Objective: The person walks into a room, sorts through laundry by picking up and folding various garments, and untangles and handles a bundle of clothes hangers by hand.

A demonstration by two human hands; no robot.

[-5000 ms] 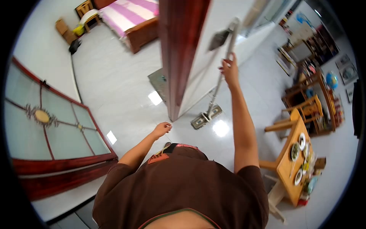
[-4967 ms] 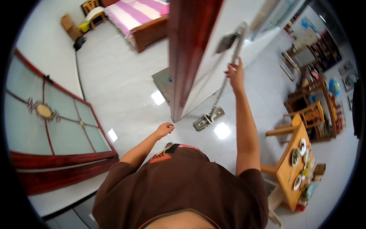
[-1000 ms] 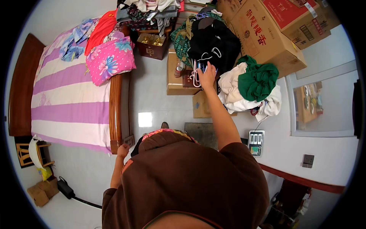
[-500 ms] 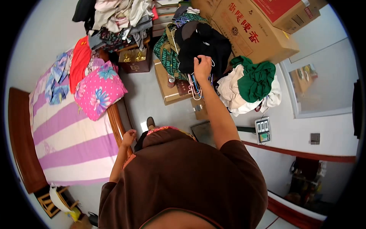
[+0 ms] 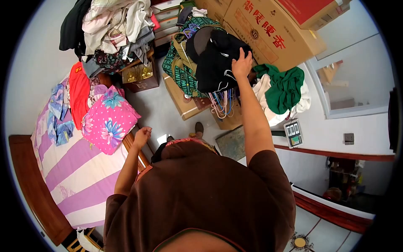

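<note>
My right hand [image 5: 242, 65] lies on the right edge of a black garment [image 5: 212, 69] with white drawstrings, its fingers apart over the cloth. The garment rests on top of a pile with a green lettered bag [image 5: 176, 69]. A dark cap [image 5: 199, 44] lies by its upper left side. Below it hang several pink, white and blue clothes hangers [image 5: 222, 103]. My left hand [image 5: 142, 136] hangs beside the bed edge, fingers curled in, with nothing visible in it.
To the right lie a green cloth [image 5: 287, 90] and white clothes. Large cardboard boxes [image 5: 268, 38] stand behind. On the left, a pink flowered pillow [image 5: 111, 126] lies on the striped bed [image 5: 75, 176]. A scale display [image 5: 293, 133] stands near the wall.
My right hand has shifted to the right across the black garment, and its fingers have spread. The view has turned and moved nearer to the pile. My left hand stays low by the bed.
</note>
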